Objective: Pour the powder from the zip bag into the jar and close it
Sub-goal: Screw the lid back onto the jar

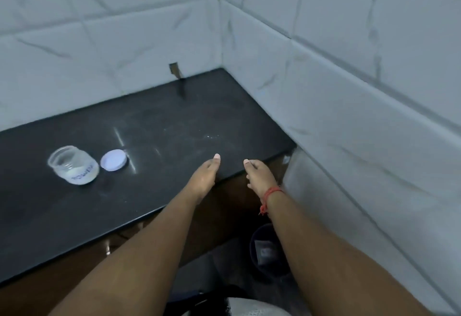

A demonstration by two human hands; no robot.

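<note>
Both hands [205, 173] bare — jar [73, 165] uncapped

Two bare forearms are seen, with no sleeves reaching into view. The left hand [205, 174] is bare of rings or bands, and a pale pink polished nail is shown on its one visible fingertip. A similar pale nail is seen on the right hand [259, 174]. A thin red twisted thread bracelet [270, 194] is worn around the right wrist, with a knotted, frayed end hanging from it toward the inner side of the arm.
</note>
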